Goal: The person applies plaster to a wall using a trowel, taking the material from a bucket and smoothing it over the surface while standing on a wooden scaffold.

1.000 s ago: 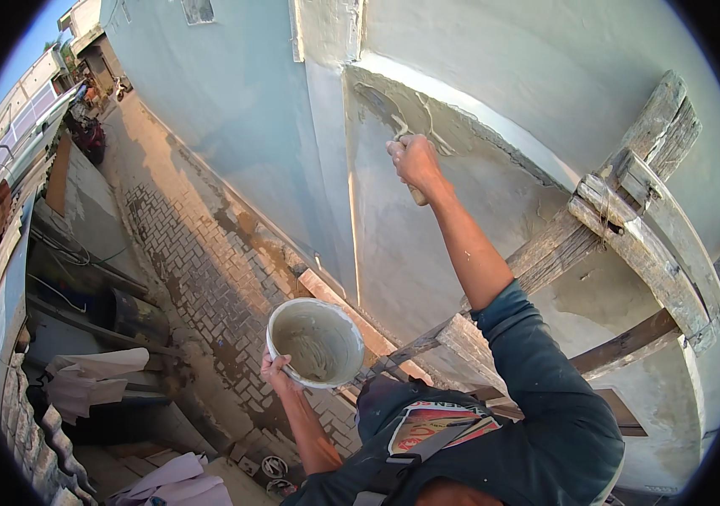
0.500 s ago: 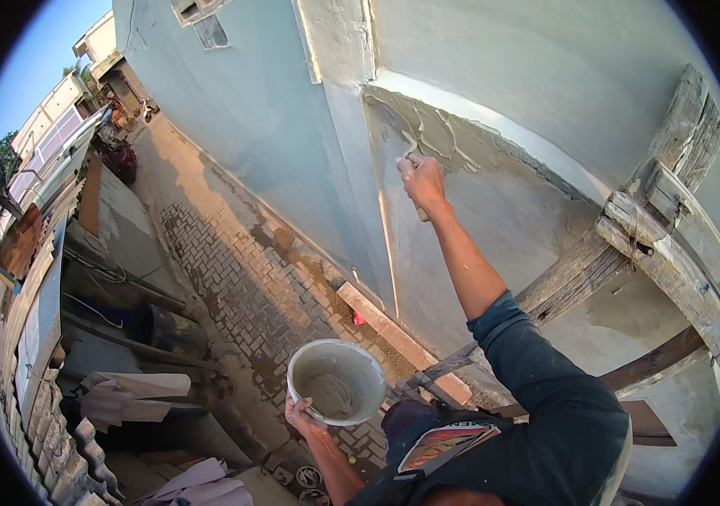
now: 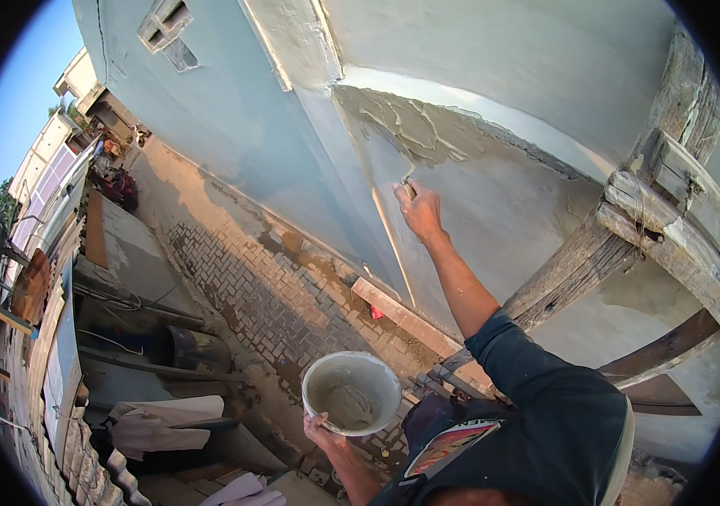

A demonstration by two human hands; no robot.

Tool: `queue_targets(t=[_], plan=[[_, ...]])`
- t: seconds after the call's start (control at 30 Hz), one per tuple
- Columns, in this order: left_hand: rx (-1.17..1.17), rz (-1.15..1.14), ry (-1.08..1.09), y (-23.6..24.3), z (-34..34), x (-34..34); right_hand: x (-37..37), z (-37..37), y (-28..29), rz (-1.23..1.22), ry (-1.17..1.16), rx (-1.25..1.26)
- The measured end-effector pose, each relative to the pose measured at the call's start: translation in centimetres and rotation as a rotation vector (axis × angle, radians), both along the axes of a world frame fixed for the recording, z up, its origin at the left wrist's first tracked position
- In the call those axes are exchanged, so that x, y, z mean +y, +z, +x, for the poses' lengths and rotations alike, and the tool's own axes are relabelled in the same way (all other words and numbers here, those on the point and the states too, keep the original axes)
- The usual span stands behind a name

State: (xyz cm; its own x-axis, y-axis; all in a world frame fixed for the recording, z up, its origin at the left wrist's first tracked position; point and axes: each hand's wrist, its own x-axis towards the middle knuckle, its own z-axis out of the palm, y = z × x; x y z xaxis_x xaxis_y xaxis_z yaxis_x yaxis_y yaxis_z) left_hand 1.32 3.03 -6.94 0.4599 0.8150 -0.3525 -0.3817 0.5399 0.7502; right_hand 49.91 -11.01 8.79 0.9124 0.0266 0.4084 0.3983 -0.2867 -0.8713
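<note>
My right hand [image 3: 421, 211] is stretched out to the wall and closed round the handle of a trowel [image 3: 410, 187]. Its thin shank points up toward a patch of wet grey mortar [image 3: 427, 126] below a pale ledge; the blade is hard to make out against the wall. The mortar is rough and ridged, with smoother grey wall [image 3: 495, 198] beneath it. Low in front of me, my left hand [image 3: 323, 432] grips the near left rim of a round grey bucket [image 3: 330, 375]. Mortar [image 3: 358, 410] coats the bucket's bottom and sides.
Weathered timber beams [image 3: 566, 261], lashed together, cross the wall at my right. A brick-paved alley [image 3: 250, 270] lies far below. Corrugated roofing [image 3: 94, 455] and pale cloths [image 3: 161, 422] are on the left. A long plank-like block [image 3: 402, 316] runs along the wall's foot.
My right hand with the trowel has come down the wall, away from the mortar patch. The view has shifted slightly; my left hand still grips the bucket.
</note>
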Motion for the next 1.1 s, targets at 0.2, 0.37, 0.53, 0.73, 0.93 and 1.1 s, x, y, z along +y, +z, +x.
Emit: queue_targets(t=[0.2,0.37,0.53,0.73,0.93,1.1], plan=[[-0.013,-0.033,-0.087,2.5,1.9,-0.2,-5.0,-1.8,-1.3,0.363,-0.039,0.198],[-0.024,-0.037,-0.103,2.1,1.1,0.8,-8.6,-5.3,-2.6,0.688,-0.100,0.009],[0.057,0.001,-0.129,2.2,2.0,1.2,-9.7,-7.8,-3.5,0.783,-0.089,-0.051],[0.199,0.091,-0.207,4.4,5.2,0.2,-10.9,-6.1,-4.0,0.736,-0.039,0.038],[0.058,0.011,-0.223,5.3,5.4,0.0,-10.1,-8.6,-4.1,0.815,-0.082,0.002],[0.078,0.046,-0.258,4.1,6.1,0.5,-6.8,-5.6,-2.8,0.274,-0.264,-0.153]])
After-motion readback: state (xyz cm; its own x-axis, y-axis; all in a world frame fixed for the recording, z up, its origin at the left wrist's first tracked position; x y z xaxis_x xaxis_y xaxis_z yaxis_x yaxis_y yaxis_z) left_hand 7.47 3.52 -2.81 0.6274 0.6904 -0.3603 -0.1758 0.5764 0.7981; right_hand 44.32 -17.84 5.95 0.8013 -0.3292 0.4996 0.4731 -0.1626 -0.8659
